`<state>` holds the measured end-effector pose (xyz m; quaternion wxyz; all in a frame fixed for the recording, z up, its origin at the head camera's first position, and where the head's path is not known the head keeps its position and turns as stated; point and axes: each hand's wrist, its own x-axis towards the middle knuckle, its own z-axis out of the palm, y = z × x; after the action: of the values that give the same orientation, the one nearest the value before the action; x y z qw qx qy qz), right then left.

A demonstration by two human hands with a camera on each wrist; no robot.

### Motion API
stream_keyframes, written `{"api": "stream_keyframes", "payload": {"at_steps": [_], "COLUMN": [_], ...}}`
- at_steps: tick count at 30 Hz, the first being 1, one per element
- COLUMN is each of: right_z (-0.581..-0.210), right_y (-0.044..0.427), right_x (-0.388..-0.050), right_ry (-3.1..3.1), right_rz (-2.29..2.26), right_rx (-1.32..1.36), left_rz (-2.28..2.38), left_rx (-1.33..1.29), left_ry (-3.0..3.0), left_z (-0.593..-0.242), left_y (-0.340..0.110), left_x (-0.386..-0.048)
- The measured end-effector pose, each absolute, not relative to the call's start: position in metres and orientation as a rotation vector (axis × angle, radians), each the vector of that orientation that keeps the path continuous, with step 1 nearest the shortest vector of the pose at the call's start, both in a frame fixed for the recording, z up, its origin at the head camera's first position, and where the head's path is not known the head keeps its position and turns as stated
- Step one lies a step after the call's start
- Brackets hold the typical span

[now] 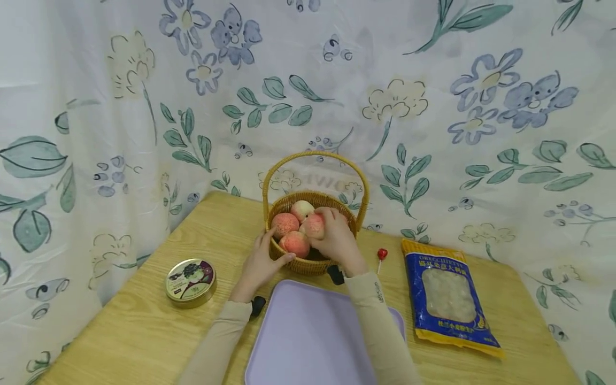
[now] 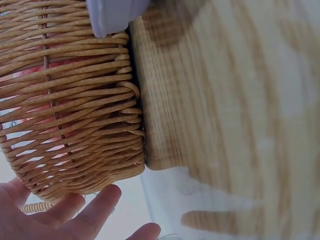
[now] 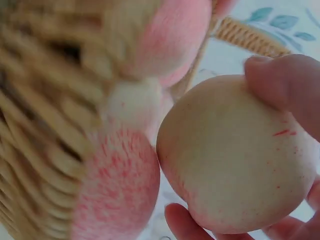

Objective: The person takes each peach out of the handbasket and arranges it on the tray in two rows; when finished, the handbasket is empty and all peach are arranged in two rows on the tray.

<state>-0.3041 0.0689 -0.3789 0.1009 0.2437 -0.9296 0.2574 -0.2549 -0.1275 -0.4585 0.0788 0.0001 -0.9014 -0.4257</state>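
A wicker basket (image 1: 308,267) with a tall arched handle holds several pink and cream peaches (image 1: 285,225). My right hand (image 1: 336,235) reaches over its right side and grips one peach (image 3: 235,155) between thumb and fingers. In the right wrist view this peach touches a redder peach (image 3: 120,185) beside it. My left hand (image 1: 260,264) rests against the left front of the basket, thumb spread along the front. In the left wrist view the left fingers (image 2: 97,210) lie fairly straight along the weave.
A lilac tray (image 1: 308,331) lies in front of the basket, under the right forearm. A round tin (image 1: 191,283) stands at the left. To the right are a red lollipop (image 1: 382,253) and a blue pasta bag (image 1: 449,297). A flowered curtain (image 1: 308,107) hangs behind.
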Motion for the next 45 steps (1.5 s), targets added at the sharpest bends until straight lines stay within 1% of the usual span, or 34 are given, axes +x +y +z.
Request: {"api": "stream_keyframes", "payload": {"at_steps": [10,20,24,30,35,40,45], "right_z": [-0.391,-0.423,-0.441,-0.463,-0.462,-0.457,-0.459], "right_y": [0.072,0.069,0.065,0.058,0.056,0.06,0.062], "right_x": [-0.271,-0.224,-0.211,-0.202,-0.203,-0.205,-0.203], "right_ry": [-2.525,-2.544,-2.587,-2.688,-2.727,-2.805,-2.846], "right_rz": [1.277,1.673,1.719,1.664,1.604,1.492,1.372], "right_rx": [0.926,1.006,1.016,0.917,0.861,0.9,0.927], "left_rz": [-1.249,-1.222,-1.224,-1.255,-1.271,-1.264,-1.254], "left_rx": [-0.027,-0.035,-0.029,-0.032,-0.04,-0.056,-0.058], "left_ry": [-2.737,-2.732,-2.735,-2.73,-2.722,-2.709,-2.728], "left_z": [-0.456,-0.456,-0.455,-0.456,-0.456,-0.457,-0.457], "left_y": [-0.135,-0.141,-0.141,-0.141,-0.138,-0.137,-0.137], "left_x": [-0.256,-0.255,-0.254,-0.252,-0.252,-0.254,-0.254]}}
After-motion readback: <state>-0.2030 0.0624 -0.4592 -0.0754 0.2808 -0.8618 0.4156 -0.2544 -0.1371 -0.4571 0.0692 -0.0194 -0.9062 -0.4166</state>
